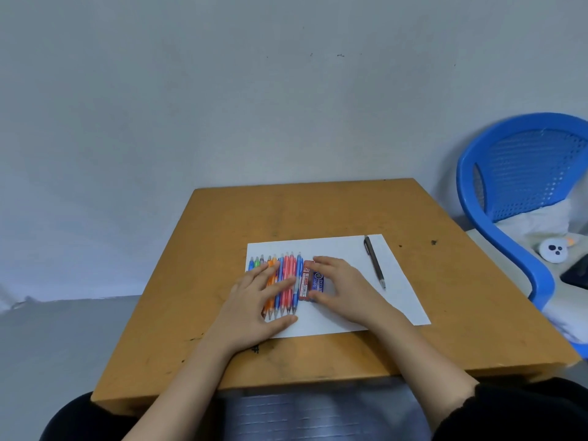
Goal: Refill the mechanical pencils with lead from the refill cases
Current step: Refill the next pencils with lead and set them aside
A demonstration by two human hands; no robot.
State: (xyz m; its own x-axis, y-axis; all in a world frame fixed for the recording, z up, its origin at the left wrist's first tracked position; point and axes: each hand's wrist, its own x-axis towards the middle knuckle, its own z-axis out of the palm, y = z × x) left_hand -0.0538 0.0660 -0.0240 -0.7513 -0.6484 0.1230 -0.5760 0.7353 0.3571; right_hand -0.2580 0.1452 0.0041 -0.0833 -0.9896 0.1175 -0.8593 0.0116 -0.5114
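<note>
Several coloured mechanical pencils (288, 275) lie side by side on a white sheet of paper (346, 249), tips toward me. My left hand (254, 300) rests flat across them with straight fingers. Just right of the row lie a red refill case (305, 283) and a blue refill case (318, 281). My right hand (342, 286) lies over the blue case, fingers and thumb on either side of it, touching it. A dark pencil (374, 261) lies apart near the paper's right edge.
The paper sits on a small worn wooden table (318, 211) against a plain wall. A blue plastic chair (521, 186) stands at the right, with white cloth and a small white round object on a surface beside it.
</note>
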